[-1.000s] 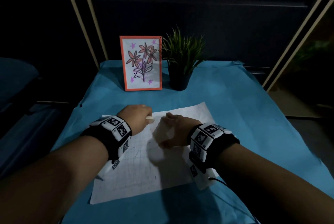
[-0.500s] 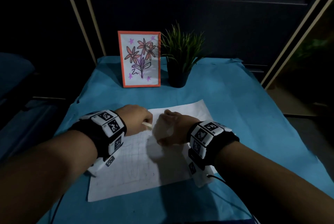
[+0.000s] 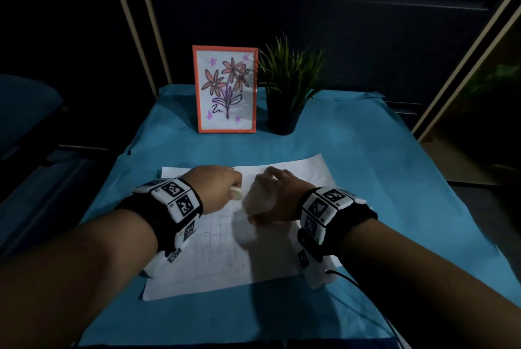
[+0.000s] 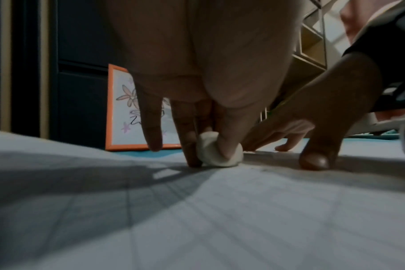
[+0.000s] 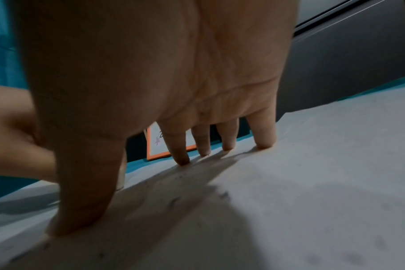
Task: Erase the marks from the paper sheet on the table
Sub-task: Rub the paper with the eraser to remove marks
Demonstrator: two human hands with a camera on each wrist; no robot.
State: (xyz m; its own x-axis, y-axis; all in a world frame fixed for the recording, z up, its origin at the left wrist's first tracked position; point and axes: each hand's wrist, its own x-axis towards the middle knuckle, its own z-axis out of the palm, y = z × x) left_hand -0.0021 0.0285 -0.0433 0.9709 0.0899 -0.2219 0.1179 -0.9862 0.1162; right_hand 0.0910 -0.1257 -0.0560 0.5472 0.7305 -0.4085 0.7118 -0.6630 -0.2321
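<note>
A white paper sheet [image 3: 217,258] with faint pencil grid lines lies on the blue table [image 3: 380,207]. My left hand [image 3: 217,186] pinches a small white eraser [image 3: 236,193] between thumb and fingers and presses it onto the sheet; the left wrist view shows the eraser [image 4: 216,153] touching the paper [image 4: 220,219]. My right hand [image 3: 272,196] stands just to the right of it, fingers spread and straight. Its fingertips [image 5: 264,143] and thumb press down on the paper [image 5: 301,182], holding it flat. Small dark crumbs lie near that thumb.
At the table's far side stands an orange-framed flower drawing [image 3: 225,89], with a dark potted plant [image 3: 284,95] to its right. A black cable [image 3: 346,278] runs from my right wrist band. Dark panels and pale posts surround the table.
The eraser in my left hand has shifted a little toward me and to the right on the sheet. My right hand has stayed pressed on the paper.
</note>
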